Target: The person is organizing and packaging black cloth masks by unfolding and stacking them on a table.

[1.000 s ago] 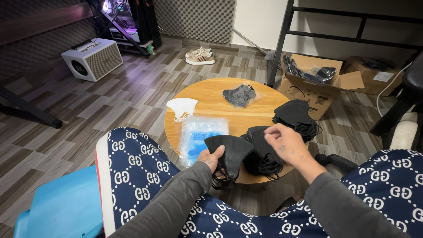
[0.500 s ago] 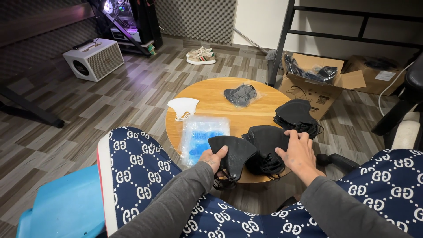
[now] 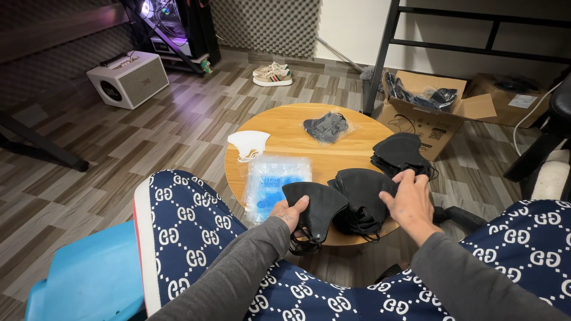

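Note:
My left hand (image 3: 289, 211) grips a black face mask (image 3: 317, 208) by its near edge, over the front rim of a round wooden table (image 3: 291, 135). My right hand (image 3: 409, 199) rests with fingers spread on a pile of black masks (image 3: 358, 191) beside it, thumb touching the pile. A second stack of black masks (image 3: 399, 151) lies just beyond my right fingertips. A clear plastic bag with blue print (image 3: 275, 181) lies left of the held mask, and a white mask (image 3: 248, 143) sits behind that bag.
A bagged dark mask bundle (image 3: 326, 126) lies at the table's far side. An open cardboard box (image 3: 428, 113) stands on the floor at right, a white speaker (image 3: 128, 79) at left, sneakers (image 3: 272, 74) beyond. A blue seat (image 3: 89, 276) is at bottom left.
My right hand has come down from above the table onto the pile of black masks and shifted right. My left hand has kept its hold on the black mask.

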